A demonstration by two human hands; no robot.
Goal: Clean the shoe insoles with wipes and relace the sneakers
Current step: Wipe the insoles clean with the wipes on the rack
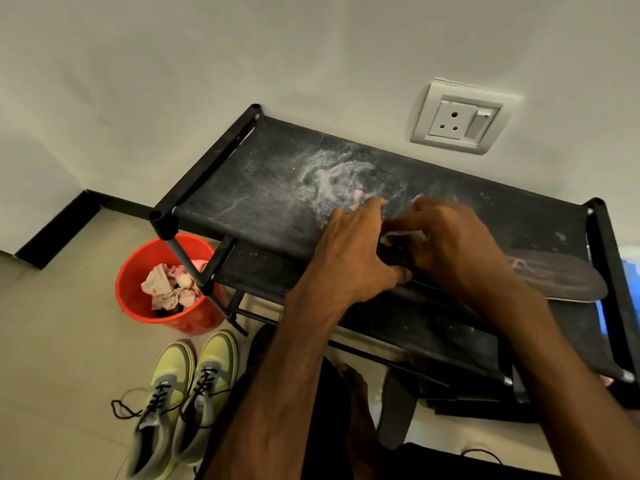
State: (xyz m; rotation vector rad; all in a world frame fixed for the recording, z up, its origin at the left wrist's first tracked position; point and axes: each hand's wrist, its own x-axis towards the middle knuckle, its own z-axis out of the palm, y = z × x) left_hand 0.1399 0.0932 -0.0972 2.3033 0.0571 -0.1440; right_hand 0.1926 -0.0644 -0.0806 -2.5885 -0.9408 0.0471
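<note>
1. Your left hand [356, 251] and right hand [453, 244] hide the left part of the insole [561, 278]. Only its dark, white-smeared right end shows, lying on the shoe rack [263, 188] top shelf.
2. Left hand grips the insole; right hand pinches a mostly hidden white wipe [403, 236].
3. Yellow-green sneakers [183, 393] sit blurred on the floor [69, 341], laces loose.

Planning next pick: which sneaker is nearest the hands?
The yellow-green sneaker nearer the shoe rack; its twin lies beyond it, farther out.
</note>
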